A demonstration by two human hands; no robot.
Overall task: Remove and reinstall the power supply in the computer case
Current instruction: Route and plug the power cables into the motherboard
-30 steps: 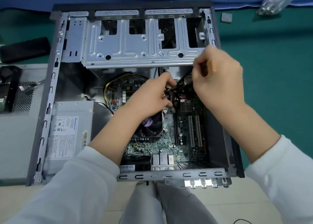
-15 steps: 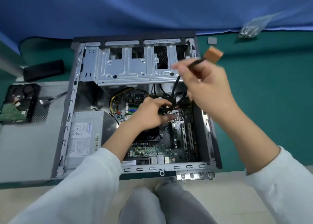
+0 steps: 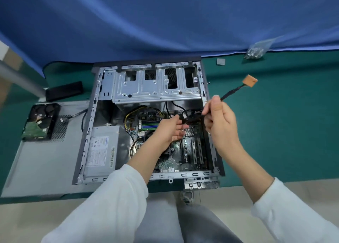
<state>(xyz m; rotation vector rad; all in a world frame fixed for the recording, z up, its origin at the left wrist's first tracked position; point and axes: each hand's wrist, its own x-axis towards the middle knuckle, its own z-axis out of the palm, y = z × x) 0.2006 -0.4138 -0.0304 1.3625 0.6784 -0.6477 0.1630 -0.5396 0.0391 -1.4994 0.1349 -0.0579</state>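
Note:
The open computer case lies on its side on the green mat. The grey power supply with a white label sits in its lower left corner, yellow and black wires running from it to the motherboard. My right hand grips a black cable ending in an orange-brown connector, lifted above the case's right wall. My left hand is inside the case over the motherboard, fingers curled around a bundle of red and black wires.
The case's side panel lies to the left with a hard drive on it. A black bar lies behind it. A bag of screws and a small grey square rest at the back right. Blue cloth covers the back.
My right hand has pulled the cable with the orange-brown connector out of the case and up to the right. My left hand stays on the wires. The camera has pulled back.

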